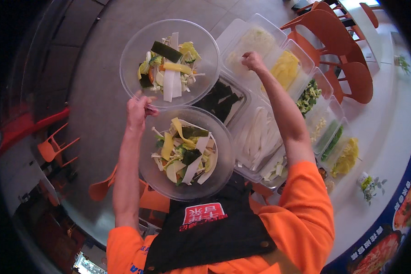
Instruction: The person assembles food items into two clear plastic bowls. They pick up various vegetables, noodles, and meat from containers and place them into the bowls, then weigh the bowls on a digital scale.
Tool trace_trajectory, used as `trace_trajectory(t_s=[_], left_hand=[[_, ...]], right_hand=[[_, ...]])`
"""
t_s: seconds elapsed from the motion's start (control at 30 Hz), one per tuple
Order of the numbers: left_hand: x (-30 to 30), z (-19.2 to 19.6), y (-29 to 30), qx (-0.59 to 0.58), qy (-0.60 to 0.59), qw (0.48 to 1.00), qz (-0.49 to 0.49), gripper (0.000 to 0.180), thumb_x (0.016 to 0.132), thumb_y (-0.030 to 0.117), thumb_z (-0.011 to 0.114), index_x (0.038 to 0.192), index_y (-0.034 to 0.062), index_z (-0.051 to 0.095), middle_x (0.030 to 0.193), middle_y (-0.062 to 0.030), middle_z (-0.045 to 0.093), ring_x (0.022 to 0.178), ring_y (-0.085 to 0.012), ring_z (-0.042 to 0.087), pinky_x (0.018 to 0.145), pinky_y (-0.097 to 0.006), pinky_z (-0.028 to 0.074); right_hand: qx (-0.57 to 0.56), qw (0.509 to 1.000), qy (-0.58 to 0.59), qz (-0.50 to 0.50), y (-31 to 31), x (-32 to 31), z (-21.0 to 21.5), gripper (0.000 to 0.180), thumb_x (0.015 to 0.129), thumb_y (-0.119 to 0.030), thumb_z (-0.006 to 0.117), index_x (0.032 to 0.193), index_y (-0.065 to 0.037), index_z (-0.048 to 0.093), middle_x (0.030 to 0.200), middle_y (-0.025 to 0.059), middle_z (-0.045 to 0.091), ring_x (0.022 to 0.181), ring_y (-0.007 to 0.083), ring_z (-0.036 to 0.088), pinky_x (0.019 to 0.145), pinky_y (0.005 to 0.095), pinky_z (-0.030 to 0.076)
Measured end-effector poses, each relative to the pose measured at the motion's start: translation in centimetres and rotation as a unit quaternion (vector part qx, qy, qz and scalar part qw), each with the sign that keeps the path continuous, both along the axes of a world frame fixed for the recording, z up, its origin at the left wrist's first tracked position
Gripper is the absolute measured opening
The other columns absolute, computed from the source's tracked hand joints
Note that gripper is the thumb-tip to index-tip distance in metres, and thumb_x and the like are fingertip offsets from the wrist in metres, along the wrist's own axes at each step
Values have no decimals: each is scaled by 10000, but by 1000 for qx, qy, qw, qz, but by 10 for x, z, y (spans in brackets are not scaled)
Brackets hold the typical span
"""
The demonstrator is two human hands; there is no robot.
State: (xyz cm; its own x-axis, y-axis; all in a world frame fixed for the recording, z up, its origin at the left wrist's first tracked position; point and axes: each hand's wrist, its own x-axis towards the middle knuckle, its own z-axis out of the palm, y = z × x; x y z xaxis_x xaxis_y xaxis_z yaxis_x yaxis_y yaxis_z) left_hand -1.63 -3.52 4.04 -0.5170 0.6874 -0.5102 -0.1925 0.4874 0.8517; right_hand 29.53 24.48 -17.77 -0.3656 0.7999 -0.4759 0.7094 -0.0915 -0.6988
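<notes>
The left hand [137,109] is closed on the rim where two clear bowls [169,61] of mixed vegetables overlap, the nearer bowl [187,153] resting against the apron. The right hand [252,60] is pinched shut over a container of pale shreds [253,41] on the counter [379,137]; what it holds cannot be told. Both bowls are best kept level, small pinches lifted clear.

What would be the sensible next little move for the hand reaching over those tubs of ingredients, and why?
Probably lowering the right hand into the clear tub of pale shreds just beneath it and pinching some up. It is closed above that tub, with nothing visibly held. The left hand grips the rims where the two clear bowls of mixed vegetables meet, so they look ready to take more.
</notes>
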Motion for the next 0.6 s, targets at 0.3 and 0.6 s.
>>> trace_trajectory(t_s=[0.3, 0.6], left_hand=[[2, 1, 6, 9, -6, 999, -32, 663, 791, 37, 483, 1365, -132, 199, 879, -200, 631, 464, -199, 585, 406, -290, 507], [10, 5, 14, -5, 13, 999, -53, 614, 843, 57, 450, 1382, -103, 205, 895, -191, 630, 493, -201, 580, 435, -299, 502]], right_hand=[[-139, 936, 280, -158, -22, 35, 78, 312, 834, -129, 666, 1091, 40, 610, 891, 90, 653, 716, 162, 649, 637, 299, 565], [-72, 929, 346, -107, -32, 49, 187, 313, 869, -204, 644, 1048, 52, 630, 941, 92, 660, 768, 154, 651, 747, 252, 533]])
